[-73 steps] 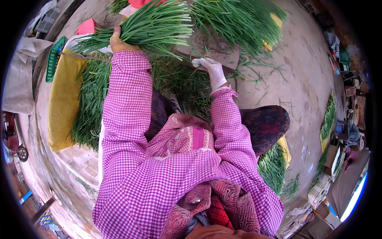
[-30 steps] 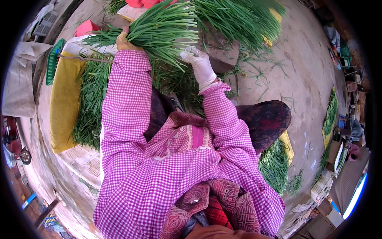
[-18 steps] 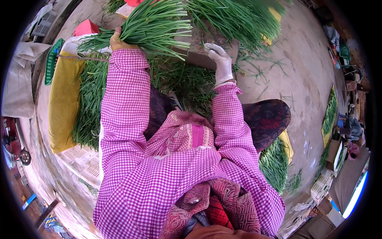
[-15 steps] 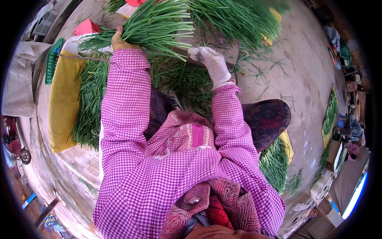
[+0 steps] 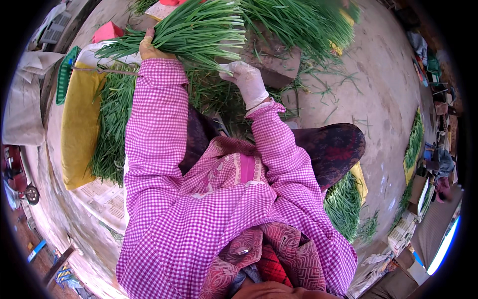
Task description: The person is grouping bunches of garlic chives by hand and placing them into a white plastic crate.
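Observation:
A big bunch of green garlic chives (image 5: 199,32) lies across my left hand (image 5: 149,48), which is wrapped round its leafy side. The pale cut ends point right. Just below those ends is my right hand (image 5: 246,84), in a white glove, its fingers pinched together at the lowest stalks. Whatever sits between these fingertips is too small to make out. Beyond the right hand, a larger heap of chives (image 5: 298,22) lies on a brown block (image 5: 279,65).
Loose chive scraps (image 5: 219,99) litter the ground between my legs. On my left, more chives (image 5: 114,124) lie beside a yellow cloth (image 5: 79,129). Another pile of chives (image 5: 343,204) rests by my right knee. A red object (image 5: 107,33) stands at the far left.
My right hand has moved left and slightly down, from beside the cut ends to the bunch's lower edge. My left hand and the bunch have barely shifted.

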Demonstrator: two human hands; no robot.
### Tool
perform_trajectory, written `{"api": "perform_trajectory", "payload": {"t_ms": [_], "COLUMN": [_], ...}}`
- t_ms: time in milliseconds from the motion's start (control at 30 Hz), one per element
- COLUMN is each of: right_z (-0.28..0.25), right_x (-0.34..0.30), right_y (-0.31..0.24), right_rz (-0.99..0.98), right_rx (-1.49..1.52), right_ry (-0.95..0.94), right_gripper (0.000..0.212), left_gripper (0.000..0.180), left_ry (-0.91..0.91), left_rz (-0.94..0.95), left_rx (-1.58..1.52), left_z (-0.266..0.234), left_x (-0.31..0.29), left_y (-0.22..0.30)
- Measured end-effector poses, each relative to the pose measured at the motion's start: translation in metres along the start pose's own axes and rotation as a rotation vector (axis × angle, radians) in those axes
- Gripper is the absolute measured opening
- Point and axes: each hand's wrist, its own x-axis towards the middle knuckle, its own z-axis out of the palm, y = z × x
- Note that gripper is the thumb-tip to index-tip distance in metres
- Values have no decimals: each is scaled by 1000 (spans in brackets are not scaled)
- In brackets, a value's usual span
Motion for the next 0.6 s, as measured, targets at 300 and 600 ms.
{"api": "perform_trajectory", "payload": {"t_ms": [300, 600], "right_z": [-8, 14], "right_x": [-7, -16], "right_y": [-24, -17], "right_rz": [-15, -115], "right_rx": [-161, -471], "right_ry": [-166, -160], "right_gripper": [31, 41], "left_gripper": [41, 42], "left_ry": [54, 54], "left_rz": [57, 39], "left_rx": [51, 61], "left_z": [13, 3], "left_x": [-13, -3], "left_y": [-2, 2]}}
